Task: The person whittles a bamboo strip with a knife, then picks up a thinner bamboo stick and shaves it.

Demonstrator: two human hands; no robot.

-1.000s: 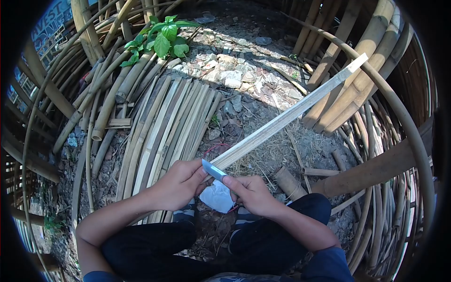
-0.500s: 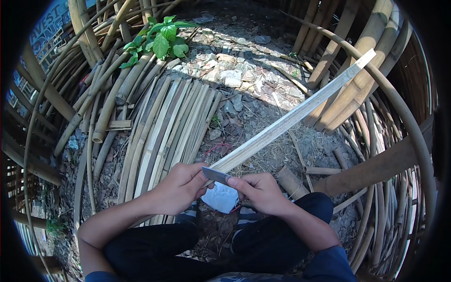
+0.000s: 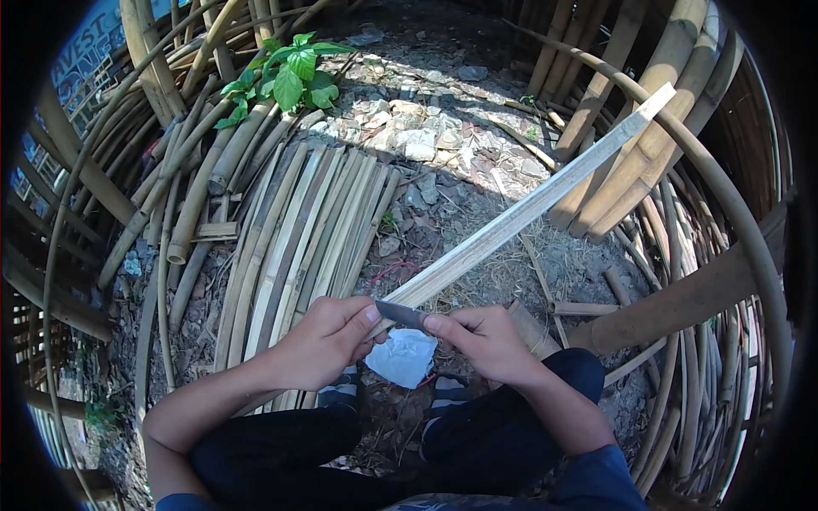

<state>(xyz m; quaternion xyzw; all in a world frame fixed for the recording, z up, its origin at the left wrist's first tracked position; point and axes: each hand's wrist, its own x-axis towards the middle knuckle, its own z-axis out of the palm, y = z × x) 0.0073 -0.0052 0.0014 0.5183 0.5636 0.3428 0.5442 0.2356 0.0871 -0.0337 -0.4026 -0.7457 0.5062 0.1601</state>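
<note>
A pale split bamboo strip [image 3: 532, 213] slants up and to the right from my hands, its far end near the thick poles. My left hand [image 3: 324, 345] is closed around the strip's near end, with the thumb at the left tip of a knife blade [image 3: 400, 313]. The short grey blade lies across the strip. My right hand [image 3: 490, 341] grips the knife from the right, thumb on top; its handle is hidden by the fingers. Below the blade, a crumpled white sheet [image 3: 400, 358] lies between my feet.
Split bamboo strips [image 3: 290, 247] lie side by side in front of me on the left. Thick bamboo poles [image 3: 660, 145] stand at the right, and a large pole [image 3: 682, 298] juts in there. A leafy plant [image 3: 294, 77] grows beyond stony ground [image 3: 426, 136].
The knife and my right hand have shifted slightly to the right, and the blade has turned a little. The strip's far end has dipped slightly left.
</note>
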